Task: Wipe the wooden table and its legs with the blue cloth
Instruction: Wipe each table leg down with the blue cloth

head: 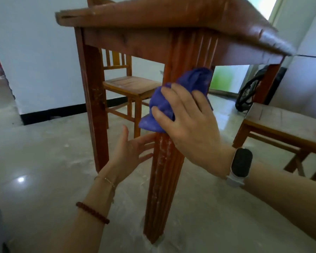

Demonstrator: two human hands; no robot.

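Right hand point(188, 125) gripping blue cloth point(173, 99) against table leg point(164, 179), left hand point(130, 152) open, fingers touching leg below cloth

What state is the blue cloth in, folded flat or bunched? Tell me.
Bunched. The blue cloth sits crumpled in loose folds under the right hand, pressed against the table leg, not folded flat.

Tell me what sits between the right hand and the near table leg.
In the head view, the blue cloth lies between the right hand and the near table leg, bunched and pressed against the wood.
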